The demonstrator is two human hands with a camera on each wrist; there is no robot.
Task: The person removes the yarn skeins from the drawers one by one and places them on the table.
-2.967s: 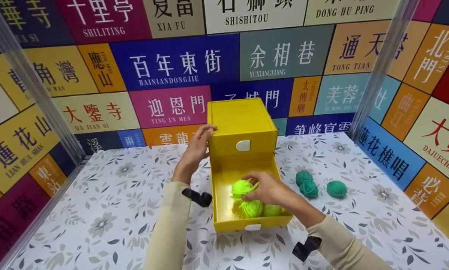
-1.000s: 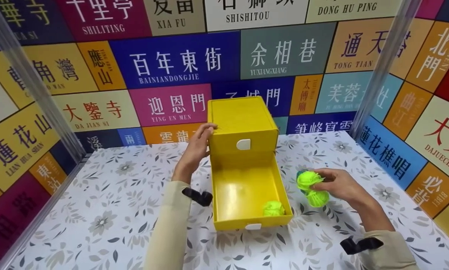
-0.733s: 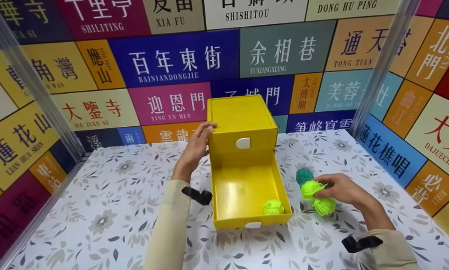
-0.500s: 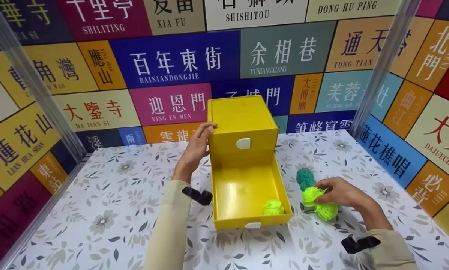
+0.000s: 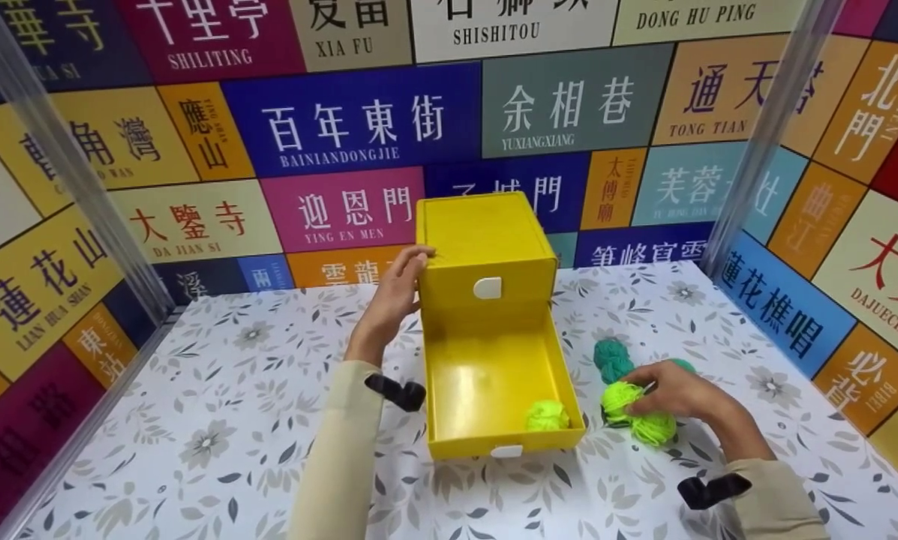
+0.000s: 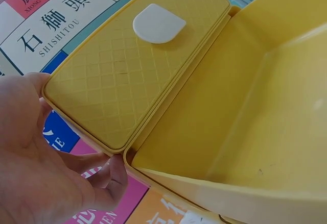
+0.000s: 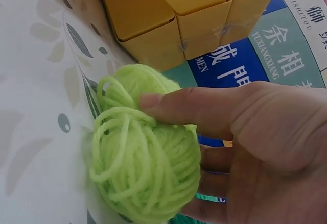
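A yellow two-tier drawer box [image 5: 486,225] stands on the table with its lower drawer [image 5: 479,367] pulled out. My left hand [image 5: 388,300] holds the box's upper left side; in the left wrist view, its fingers bend against the corner. To the drawer's right, my right hand [image 5: 681,391] pinches a neon yellow-green yarn bundle [image 7: 148,163] with two rounded lobes, low at the tabletop. Another neon yarn ball [image 5: 546,416] lies in the drawer's front right corner. Behind the right hand sits dark green yarn [image 5: 611,358]; a second green ball [image 5: 683,365] is mostly hidden.
The table has a white leaf-and-flower cover [image 5: 216,420]. Colourful panels with place names [image 5: 351,120] rise behind it and at both sides. Clear upright posts [image 5: 756,127] stand at the back corners. White tabs [image 5: 486,288] mark the drawer fronts.
My right hand has carried the neon yarn bundle out of the drawer, rightward to the table, then slightly nearer. The left hand has stayed on the box.
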